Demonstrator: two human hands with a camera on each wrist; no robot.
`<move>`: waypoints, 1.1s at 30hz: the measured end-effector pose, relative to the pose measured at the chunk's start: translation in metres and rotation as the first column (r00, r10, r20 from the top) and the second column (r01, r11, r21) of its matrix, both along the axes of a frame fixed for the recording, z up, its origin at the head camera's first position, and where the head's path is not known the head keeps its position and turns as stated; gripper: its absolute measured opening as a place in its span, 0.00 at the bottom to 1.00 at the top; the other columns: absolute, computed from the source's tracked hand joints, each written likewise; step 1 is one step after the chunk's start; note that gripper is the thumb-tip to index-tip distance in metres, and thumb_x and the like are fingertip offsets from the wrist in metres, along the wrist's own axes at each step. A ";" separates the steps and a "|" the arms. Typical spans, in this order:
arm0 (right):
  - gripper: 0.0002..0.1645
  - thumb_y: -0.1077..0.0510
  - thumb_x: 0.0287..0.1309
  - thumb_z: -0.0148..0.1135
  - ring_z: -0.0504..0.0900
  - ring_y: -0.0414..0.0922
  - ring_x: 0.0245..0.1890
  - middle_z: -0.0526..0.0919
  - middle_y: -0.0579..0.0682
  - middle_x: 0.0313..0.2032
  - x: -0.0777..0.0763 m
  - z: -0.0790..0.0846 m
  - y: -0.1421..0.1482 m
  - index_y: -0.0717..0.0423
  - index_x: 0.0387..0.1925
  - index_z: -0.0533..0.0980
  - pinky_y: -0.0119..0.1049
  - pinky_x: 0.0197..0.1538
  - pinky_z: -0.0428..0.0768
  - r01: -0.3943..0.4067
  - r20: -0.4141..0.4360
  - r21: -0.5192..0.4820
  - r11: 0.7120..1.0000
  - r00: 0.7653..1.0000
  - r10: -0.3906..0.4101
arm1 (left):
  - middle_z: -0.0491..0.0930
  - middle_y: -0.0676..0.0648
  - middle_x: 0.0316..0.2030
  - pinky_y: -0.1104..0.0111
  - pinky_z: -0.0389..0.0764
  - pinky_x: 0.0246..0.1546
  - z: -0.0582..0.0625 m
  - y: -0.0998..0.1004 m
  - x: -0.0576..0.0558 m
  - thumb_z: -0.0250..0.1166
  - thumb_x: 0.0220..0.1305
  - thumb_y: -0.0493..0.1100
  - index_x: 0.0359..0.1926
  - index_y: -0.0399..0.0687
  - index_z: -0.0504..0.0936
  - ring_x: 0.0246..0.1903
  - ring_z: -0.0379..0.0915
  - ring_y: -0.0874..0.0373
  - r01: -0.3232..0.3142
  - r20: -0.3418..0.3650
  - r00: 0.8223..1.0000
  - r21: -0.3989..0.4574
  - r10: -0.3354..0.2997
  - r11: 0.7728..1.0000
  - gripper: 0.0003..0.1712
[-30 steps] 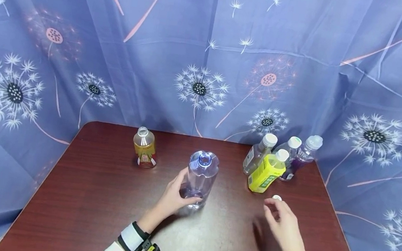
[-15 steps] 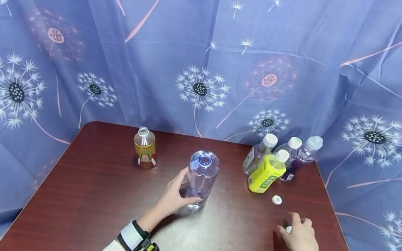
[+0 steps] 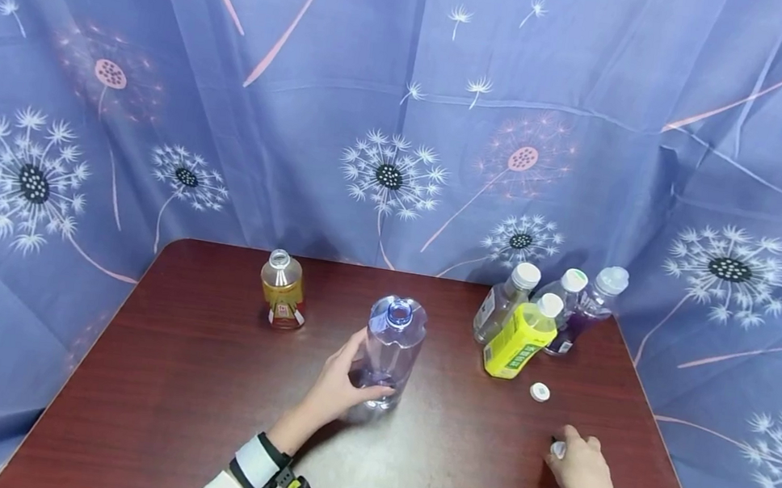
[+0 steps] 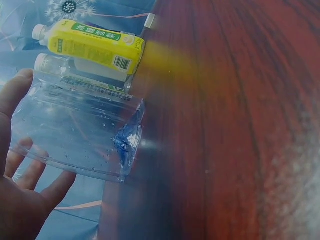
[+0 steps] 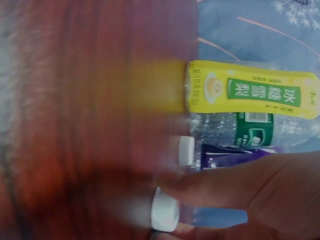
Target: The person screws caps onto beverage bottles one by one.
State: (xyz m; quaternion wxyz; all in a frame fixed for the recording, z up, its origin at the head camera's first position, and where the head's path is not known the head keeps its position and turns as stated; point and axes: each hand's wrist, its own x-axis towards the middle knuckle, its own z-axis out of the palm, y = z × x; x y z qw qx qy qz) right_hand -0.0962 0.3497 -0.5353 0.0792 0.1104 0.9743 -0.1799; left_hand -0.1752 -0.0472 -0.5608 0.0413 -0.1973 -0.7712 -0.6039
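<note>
My left hand [image 3: 337, 384] grips the lower part of a clear, bluish plastic bottle [image 3: 395, 350] from its left side. The bottle is upright, its blue-tinted neck uncapped; in the left wrist view the see-through bottle [image 4: 80, 130] has droplets on it, thumb and fingers on opposite sides. At the table's right, my right hand [image 3: 586, 467] pinches a white bottle cap [image 5: 165, 212] between thumb and fingers, low over the tabletop. Another white bottle cap [image 3: 540, 392] lies on the table just beyond this hand.
A yellow-labelled bottle [image 3: 520, 341] with a white cap stands at the back right. Around it are a clear capped bottle [image 3: 500, 306], a green-and-white-capped one [image 3: 572, 281] and a purple-labelled one [image 3: 583, 312]. An uncapped amber-labelled bottle [image 3: 282, 292] stands at the back left. A patterned curtain [image 3: 265, 139] hangs behind the table.
My right hand has moved rightward and nearer from beside the white cap on the table, uncovering it; another cap now shows between its fingers. The left hand and its bottle have stayed put.
</note>
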 end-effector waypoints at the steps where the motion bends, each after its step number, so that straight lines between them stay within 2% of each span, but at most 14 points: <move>1: 0.18 0.63 0.60 0.63 0.80 0.71 0.40 0.73 0.74 0.40 -0.001 -0.001 0.000 0.69 0.48 0.73 0.67 0.41 0.81 0.003 -0.004 -0.001 1.000 1.000 -0.003 | 0.77 0.40 0.65 0.48 0.80 0.63 0.000 0.000 0.000 0.85 0.49 0.43 0.78 0.55 0.64 0.64 0.75 0.42 -0.001 0.000 1.000 0.000 0.001 1.000 0.57; 4: 0.13 0.63 0.63 0.59 0.81 0.71 0.40 0.75 0.72 0.40 -0.003 -0.002 0.000 0.67 0.47 0.74 0.67 0.38 0.81 0.008 -0.004 0.004 1.000 1.000 -0.008 | 0.77 0.39 0.65 0.47 0.80 0.62 0.001 0.000 0.000 0.85 0.49 0.42 0.77 0.55 0.65 0.63 0.75 0.42 -0.001 -0.002 1.000 0.009 0.001 1.000 0.57; 9: 0.14 0.61 0.63 0.61 0.80 0.72 0.41 0.77 0.70 0.40 -0.008 0.003 -0.007 0.66 0.48 0.76 0.68 0.39 0.80 -0.019 -0.017 -0.014 1.000 1.000 0.019 | 0.77 0.40 0.65 0.47 0.80 0.63 0.000 0.000 -0.001 0.85 0.49 0.41 0.77 0.55 0.65 0.64 0.75 0.42 0.006 -0.004 1.000 0.018 -0.006 1.000 0.57; 13: 0.15 0.63 0.61 0.65 0.80 0.71 0.42 0.78 0.71 0.40 -0.013 0.013 -0.023 0.66 0.48 0.77 0.68 0.41 0.80 -0.074 -0.132 -0.052 0.996 0.989 0.067 | 0.77 0.40 0.65 0.49 0.80 0.63 0.000 0.000 -0.001 0.86 0.49 0.42 0.77 0.56 0.65 0.64 0.75 0.42 0.008 -0.002 1.000 0.017 -0.008 1.000 0.57; 17: 0.15 0.67 0.57 0.69 0.81 0.65 0.39 0.79 0.68 0.40 -0.020 0.028 -0.045 0.64 0.47 0.79 0.65 0.40 0.80 -0.137 -0.301 -0.078 0.987 0.948 0.108 | 0.77 0.40 0.65 0.50 0.80 0.63 0.001 0.000 -0.001 0.85 0.49 0.41 0.77 0.55 0.65 0.64 0.75 0.43 0.005 -0.005 1.000 0.020 -0.005 1.000 0.57; 21: 0.15 0.69 0.56 0.72 0.81 0.55 0.34 0.80 0.61 0.39 -0.029 0.051 -0.070 0.62 0.46 0.81 0.55 0.38 0.82 -0.231 -0.458 -0.090 0.969 0.873 0.166 | 0.78 0.39 0.64 0.49 0.81 0.62 0.000 -0.001 -0.002 0.85 0.49 0.41 0.76 0.54 0.67 0.63 0.76 0.40 0.008 -0.022 1.000 0.027 -0.007 1.000 0.55; 23: 0.16 0.70 0.55 0.73 0.81 0.50 0.33 0.80 0.58 0.38 -0.034 0.065 -0.085 0.62 0.46 0.83 0.48 0.37 0.83 -0.296 -0.540 -0.085 0.951 0.816 0.205 | 0.78 0.39 0.64 0.47 0.81 0.61 -0.001 -0.001 -0.001 0.85 0.49 0.41 0.76 0.54 0.67 0.62 0.76 0.38 0.007 -0.024 1.000 0.032 -0.006 0.999 0.55; 26: 0.20 0.72 0.53 0.75 0.81 0.46 0.31 0.82 0.55 0.39 -0.041 0.085 -0.106 0.61 0.49 0.85 0.39 0.35 0.84 -0.393 -0.652 -0.078 0.916 0.716 0.251 | 0.78 0.38 0.64 0.46 0.81 0.61 -0.002 -0.001 0.000 0.85 0.49 0.42 0.76 0.54 0.66 0.62 0.76 0.37 -0.003 -0.017 1.000 0.027 0.004 1.000 0.55; 28: 0.22 0.72 0.53 0.75 0.81 0.46 0.31 0.83 0.53 0.40 -0.046 0.097 -0.119 0.59 0.51 0.85 0.34 0.35 0.83 -0.457 -0.704 -0.085 0.885 0.657 0.271 | 0.78 0.38 0.64 0.45 0.80 0.62 -0.003 0.000 0.001 0.85 0.50 0.42 0.77 0.55 0.66 0.62 0.76 0.37 -0.006 -0.006 1.000 0.026 0.006 1.000 0.55; 30: 0.25 0.72 0.54 0.75 0.82 0.44 0.32 0.84 0.52 0.42 -0.051 0.108 -0.131 0.59 0.55 0.84 0.30 0.36 0.83 -0.516 -0.738 -0.106 0.850 0.614 0.280 | 0.78 0.38 0.64 0.46 0.80 0.62 -0.003 0.000 0.002 0.85 0.50 0.43 0.77 0.54 0.65 0.62 0.76 0.38 -0.007 -0.003 1.000 0.018 0.007 1.000 0.56; 33: 0.26 0.70 0.56 0.75 0.81 0.42 0.35 0.84 0.49 0.45 -0.057 0.122 -0.149 0.58 0.57 0.83 0.26 0.39 0.82 -0.602 -0.767 -0.146 0.785 0.570 0.295 | 0.78 0.39 0.65 0.48 0.81 0.62 -0.004 0.001 0.002 0.85 0.51 0.43 0.78 0.55 0.64 0.63 0.76 0.41 -0.006 0.000 1.000 0.009 0.006 1.000 0.56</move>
